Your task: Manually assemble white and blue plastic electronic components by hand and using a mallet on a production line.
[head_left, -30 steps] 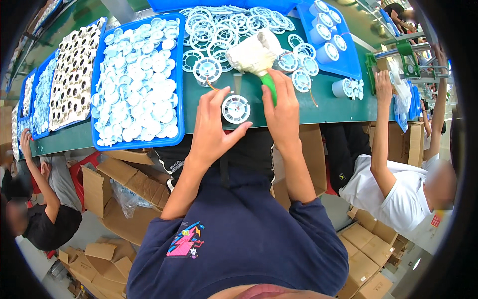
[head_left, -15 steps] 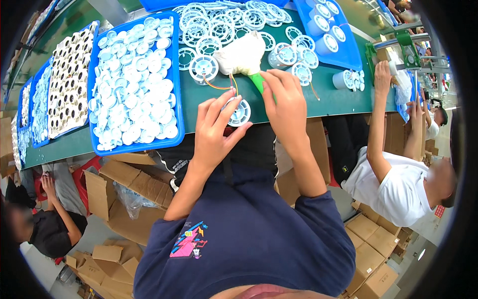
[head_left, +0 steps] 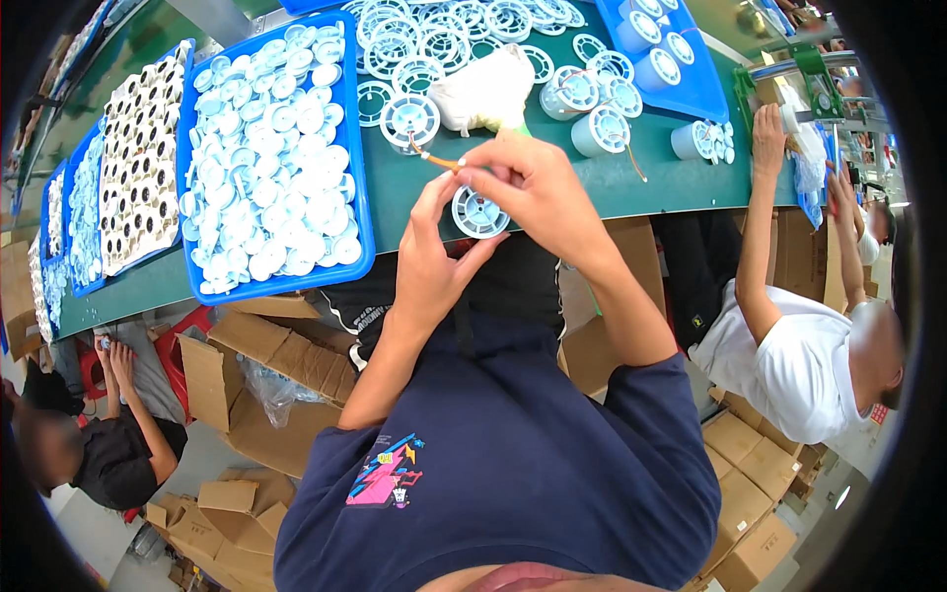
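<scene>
Nearest to me, my left hand (head_left: 434, 266) and my right hand (head_left: 538, 187) meet just above the near edge of the green table (head_left: 414, 192). Between them I hold a small round white plastic spool with spokes (head_left: 480, 212). The left fingers are closed on its lower rim; the right hand is curled over its top and also pinches a thin orange-brown wire (head_left: 434, 158).

I judge the spool light and stiff, with a smooth rim that may slip, so the rim edges are the best place to grip. The wire looks fine and easy to bend or break.

Further away lie a crumpled white cloth (head_left: 483, 94) and more white spools, and at the left a blue plastic tray full of white round caps (head_left: 271, 168).
</scene>
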Motion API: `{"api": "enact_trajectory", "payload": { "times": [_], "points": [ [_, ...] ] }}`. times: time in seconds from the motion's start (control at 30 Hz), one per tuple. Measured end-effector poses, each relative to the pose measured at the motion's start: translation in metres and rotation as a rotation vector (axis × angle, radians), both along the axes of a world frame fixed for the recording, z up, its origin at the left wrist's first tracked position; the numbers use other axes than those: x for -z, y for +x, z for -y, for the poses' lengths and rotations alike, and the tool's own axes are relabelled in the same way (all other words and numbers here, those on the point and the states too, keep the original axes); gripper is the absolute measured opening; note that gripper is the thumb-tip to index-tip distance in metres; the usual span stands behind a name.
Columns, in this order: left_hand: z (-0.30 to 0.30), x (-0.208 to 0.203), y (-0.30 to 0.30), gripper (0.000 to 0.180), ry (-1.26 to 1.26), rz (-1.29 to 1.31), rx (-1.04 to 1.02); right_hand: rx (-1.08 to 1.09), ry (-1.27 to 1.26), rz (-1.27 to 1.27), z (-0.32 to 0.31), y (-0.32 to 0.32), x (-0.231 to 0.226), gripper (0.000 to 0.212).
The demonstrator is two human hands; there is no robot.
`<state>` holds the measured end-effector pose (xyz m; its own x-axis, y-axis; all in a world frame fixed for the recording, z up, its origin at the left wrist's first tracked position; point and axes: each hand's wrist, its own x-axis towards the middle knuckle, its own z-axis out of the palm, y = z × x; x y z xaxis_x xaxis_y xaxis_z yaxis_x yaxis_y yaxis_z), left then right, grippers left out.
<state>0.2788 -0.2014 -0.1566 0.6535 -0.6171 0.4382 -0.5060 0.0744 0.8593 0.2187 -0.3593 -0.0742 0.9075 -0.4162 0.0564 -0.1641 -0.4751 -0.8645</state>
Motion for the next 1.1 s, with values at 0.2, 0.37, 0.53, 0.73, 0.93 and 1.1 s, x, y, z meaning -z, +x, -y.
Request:
{"api": "enact_trajectory", "payload": {
  "times": [0.2, 0.37, 0.53, 0.73, 0.93, 1.1],
  "points": [
    [-0.004, -0.008, 0.007, 0.080, 0.024, 0.096, 0.022, 0.148, 0.144, -0.047, 0.003, 0.002, 0.007, 0.017],
    [0.000, -0.017, 0.011, 0.067, 0.100, 0.122, 0.102, 0.169, -0.250, -0.107, 0.005, 0.008, 0.013, 0.013],
    [-0.003, -0.019, 0.013, 0.065, 0.176, 0.086, 0.099, 0.041, -0.531, 0.217, -0.027, 0.032, -0.020, 0.009],
    [-0.004, -0.006, 0.008, 0.067, 0.273, -0.060, 0.184, -0.502, -0.673, 0.186, -0.054, 0.111, 0.015, 0.017],
    [-0.004, -0.001, 0.004, 0.070, 0.148, 0.068, 0.069, -0.444, -0.777, 0.107, -0.055, 0.134, 0.020, 0.025],
    [0.003, -0.009, 0.010, 0.074, 0.139, 0.087, 0.039, -0.250, -0.484, 0.302, -0.035, 0.113, 0.002, 0.014]
  ]
}}
